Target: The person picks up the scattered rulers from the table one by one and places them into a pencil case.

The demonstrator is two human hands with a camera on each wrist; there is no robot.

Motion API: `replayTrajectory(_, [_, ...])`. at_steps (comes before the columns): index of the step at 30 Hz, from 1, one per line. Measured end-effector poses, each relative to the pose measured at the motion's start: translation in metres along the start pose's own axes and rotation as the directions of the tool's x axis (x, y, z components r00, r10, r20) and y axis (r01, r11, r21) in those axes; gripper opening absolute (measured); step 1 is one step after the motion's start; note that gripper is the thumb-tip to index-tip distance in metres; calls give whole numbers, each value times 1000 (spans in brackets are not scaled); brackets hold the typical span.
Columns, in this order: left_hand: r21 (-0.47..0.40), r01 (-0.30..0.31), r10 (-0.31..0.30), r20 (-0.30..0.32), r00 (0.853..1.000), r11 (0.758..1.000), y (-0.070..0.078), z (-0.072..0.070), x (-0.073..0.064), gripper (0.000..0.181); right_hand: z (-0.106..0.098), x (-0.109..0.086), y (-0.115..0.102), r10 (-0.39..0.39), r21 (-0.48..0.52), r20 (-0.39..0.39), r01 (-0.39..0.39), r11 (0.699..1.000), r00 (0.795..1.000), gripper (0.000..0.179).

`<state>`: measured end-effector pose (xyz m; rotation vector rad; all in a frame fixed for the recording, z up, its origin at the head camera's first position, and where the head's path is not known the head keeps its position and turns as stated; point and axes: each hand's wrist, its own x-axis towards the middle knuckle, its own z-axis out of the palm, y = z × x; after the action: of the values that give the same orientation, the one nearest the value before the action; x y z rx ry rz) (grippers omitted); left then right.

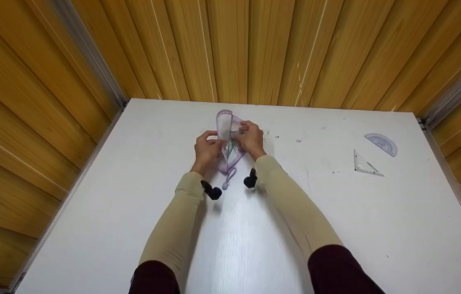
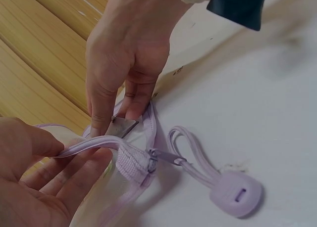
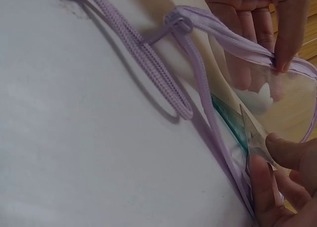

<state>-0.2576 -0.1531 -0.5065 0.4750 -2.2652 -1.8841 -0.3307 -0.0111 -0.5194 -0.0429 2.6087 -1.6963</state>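
Note:
A see-through mesh zip pouch [image 1: 225,122] with lilac trim stands unzipped on the white table. My left hand [image 1: 208,151] pinches its trimmed edge between thumb and fingers, drawing that side away. Inside the mouth, my right hand [image 1: 252,141] pinches a clear, pointed plastic piece [image 3: 253,138], whose full shape is hidden by fingers and mesh. Beside it in the pouch lies a green see-through strip [image 3: 229,119], possibly a ruler. From the zip slider a corded pull with a lilac tab [image 2: 237,193] trails onto the table.
On the right of the white table [image 1: 152,228] lie a clear protractor [image 1: 382,143] and, just below it, a clear set square [image 1: 365,168]. Wood-patterned panels [image 1: 230,49] rise behind the table and on both sides. A small black camera mount sits on each wrist.

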Motion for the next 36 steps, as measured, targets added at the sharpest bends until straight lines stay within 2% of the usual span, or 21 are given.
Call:
replayTrajectory(5, [-20, 5, -5, 7, 1000, 1000, -1, 0, 0, 30, -2, -1, -2, 20, -3, 28, -19, 1000, 999, 55])
replayTrajectory(13, [-31, -1, 1, 20, 1000, 1000, -2, 0, 0, 31, -10, -4, -7, -22, -77, 45, 25, 997, 999, 61])
replayTrajectory(17, [-22, 14, -13, 24, 1000, 1000, -2, 0, -1, 32, -12, -5, -8, 10, -120, 57, -4, 993, 998, 61])
replayTrajectory(23, [-43, 25, -24, 31, 999, 999, -1, -1, -1, 35, -14, -7, -12, 65, -84, 96, -57, 995, 993, 61])
replayTrajectory(36, [-35, 12, -11, 21, 1000, 999, -2, -2, -2, 34, -16, -9, -14, 19, -137, 115, -4, 991, 993, 63])
